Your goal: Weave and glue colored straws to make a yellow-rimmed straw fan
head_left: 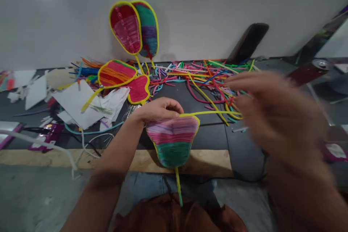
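My left hand [163, 110] is closed on the top edge of a fan-shaped pipe cleaner piece [174, 137], its fingers pinching near the rim. The piece has pink, lilac and green bands, a yellow border and a thin handle [178, 186] pointing down toward my lap. From its top edge a loose yellow pipe cleaner [212, 112] runs right, toward my right hand [274, 112]. That hand is raised and smeared by motion, so whether its fingers hold the strand is unclear.
Finished yellow-edged shapes [126, 29] lean on the wall; others [118, 74] lie on the table. Behind is a heap of coloured pipe cleaners [195, 74]. White paper pieces [78, 101] and cables [54, 139] lie left. A phone [248, 41] and can [312, 70] stand right.
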The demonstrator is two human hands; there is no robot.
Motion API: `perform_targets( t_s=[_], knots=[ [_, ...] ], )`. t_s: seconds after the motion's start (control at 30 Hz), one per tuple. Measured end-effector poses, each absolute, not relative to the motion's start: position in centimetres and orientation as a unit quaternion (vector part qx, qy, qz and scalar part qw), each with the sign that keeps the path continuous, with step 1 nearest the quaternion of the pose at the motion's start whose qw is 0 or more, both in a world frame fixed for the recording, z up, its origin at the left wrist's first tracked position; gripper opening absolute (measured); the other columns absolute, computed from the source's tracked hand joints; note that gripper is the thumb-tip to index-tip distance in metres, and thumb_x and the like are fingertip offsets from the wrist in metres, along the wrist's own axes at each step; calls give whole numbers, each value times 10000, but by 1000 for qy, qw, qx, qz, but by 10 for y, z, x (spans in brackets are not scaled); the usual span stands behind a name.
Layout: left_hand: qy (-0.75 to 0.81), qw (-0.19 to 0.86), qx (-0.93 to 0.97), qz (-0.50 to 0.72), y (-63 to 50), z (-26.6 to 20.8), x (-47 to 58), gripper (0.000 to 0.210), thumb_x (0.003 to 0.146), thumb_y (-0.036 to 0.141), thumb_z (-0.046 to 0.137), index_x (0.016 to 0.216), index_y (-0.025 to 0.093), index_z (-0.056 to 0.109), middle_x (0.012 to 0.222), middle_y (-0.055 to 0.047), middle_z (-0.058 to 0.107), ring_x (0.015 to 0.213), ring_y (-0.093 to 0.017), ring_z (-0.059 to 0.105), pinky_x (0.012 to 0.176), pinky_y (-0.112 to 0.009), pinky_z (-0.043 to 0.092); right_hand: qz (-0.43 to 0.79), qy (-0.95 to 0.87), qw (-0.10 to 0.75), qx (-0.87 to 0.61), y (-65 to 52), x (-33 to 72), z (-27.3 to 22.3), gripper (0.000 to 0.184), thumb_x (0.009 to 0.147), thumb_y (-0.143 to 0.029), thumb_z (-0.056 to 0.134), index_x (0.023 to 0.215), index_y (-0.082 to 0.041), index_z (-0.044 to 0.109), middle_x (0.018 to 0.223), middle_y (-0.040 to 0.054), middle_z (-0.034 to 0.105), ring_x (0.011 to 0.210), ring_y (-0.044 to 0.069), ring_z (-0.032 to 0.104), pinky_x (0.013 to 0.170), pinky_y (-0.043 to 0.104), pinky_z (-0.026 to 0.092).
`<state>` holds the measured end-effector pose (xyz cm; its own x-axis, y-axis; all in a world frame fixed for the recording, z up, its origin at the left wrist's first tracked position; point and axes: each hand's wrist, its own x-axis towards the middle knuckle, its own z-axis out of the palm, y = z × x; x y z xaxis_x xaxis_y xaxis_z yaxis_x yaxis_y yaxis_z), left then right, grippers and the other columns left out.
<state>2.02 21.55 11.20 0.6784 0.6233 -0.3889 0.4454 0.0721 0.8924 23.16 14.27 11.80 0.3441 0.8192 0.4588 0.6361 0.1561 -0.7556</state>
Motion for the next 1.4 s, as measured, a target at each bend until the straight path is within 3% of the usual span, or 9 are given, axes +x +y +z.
perform_targets(
  t_s=[0.07, 0.1, 0.17, 0.3, 0.57, 0.87, 1.03, 1.27, 1.4],
  knots=[
    [391, 617, 679, 74, 216, 111, 20, 249, 730, 277, 647, 934, 135, 658, 809, 2, 655, 697, -115, 560, 650, -211, 416, 129, -709, 441, -535, 151, 238, 119, 156, 810, -152, 636, 919, -191, 741, 848, 34, 730, 838, 152, 658, 956, 388, 493],
    [389, 614, 683, 75, 216, 111, 20, 249, 727, 280, 648, 928, 135, 660, 802, 4, 653, 698, -117, 558, 653, -212, 415, 136, -768, 403, -479, 153, 241, 116, 144, 804, -160, 655, 909, -202, 745, 910, 55, 740, 902, 181, 672, 883, 347, 534],
    [386, 607, 691, 72, 216, 111, 20, 242, 723, 278, 650, 913, 130, 665, 793, 4, 651, 704, -118, 553, 657, -211, 409, 130, -824, 351, -426, 155, 242, 103, 168, 860, -184, 590, 954, -183, 730, 963, 91, 741, 905, 213, 684, 822, 354, 547],
    [382, 619, 683, 69, 216, 113, 20, 245, 722, 286, 648, 908, 128, 661, 814, -2, 652, 712, -116, 551, 661, -213, 407, 177, -811, 306, -467, 154, 236, 80, 198, 887, -207, 539, 965, -193, 720, 896, 63, 755, 813, 206, 697, 748, 317, 532],
    [396, 602, 691, 55, 217, 117, 18, 250, 782, 323, 600, 922, 127, 668, 656, 44, 558, 541, -70, 425, 522, -193, 309, 303, -747, 337, -486, 152, 232, 74, 192, 855, -212, 546, 941, -211, 717, 867, 25, 752, 753, 161, 689, 716, 249, 513],
    [416, 569, 700, 115, 220, 111, 11, 369, 840, 434, 564, 1026, 127, 650, 946, -59, 690, 859, -153, 613, 780, -245, 445, 333, -726, 349, -490, 153, 230, 73, 210, 848, -248, 529, 916, -206, 723, 845, 36, 751, 729, 174, 686, 694, 267, 530],
    [385, 542, 745, 42, 214, 120, 22, 337, 807, 352, 584, 1038, 120, 663, 806, -6, 657, 695, -121, 557, 635, -206, 411, 329, -733, 343, -487, 153, 229, 74, 206, 856, -256, 532, 922, -207, 720, 858, 35, 751, 747, 175, 688, 707, 268, 523],
    [395, 535, 746, 44, 213, 115, 26, 237, 769, 301, 578, 912, 130, 658, 739, 13, 609, 624, -105, 504, 564, -196, 380, 248, -745, 364, -501, 145, 239, 75, 200, 891, -267, 514, 966, -190, 683, 912, 63, 738, 833, 191, 682, 738, 292, 514],
    [396, 537, 744, 39, 214, 119, 28, 245, 757, 267, 565, 942, 139, 663, 710, 23, 581, 593, -96, 476, 542, -191, 363, 232, -745, 371, -503, 138, 242, 76, 157, 882, -237, 525, 912, -204, 676, 870, 56, 728, 810, 186, 672, 736, 297, 517]
  ],
)
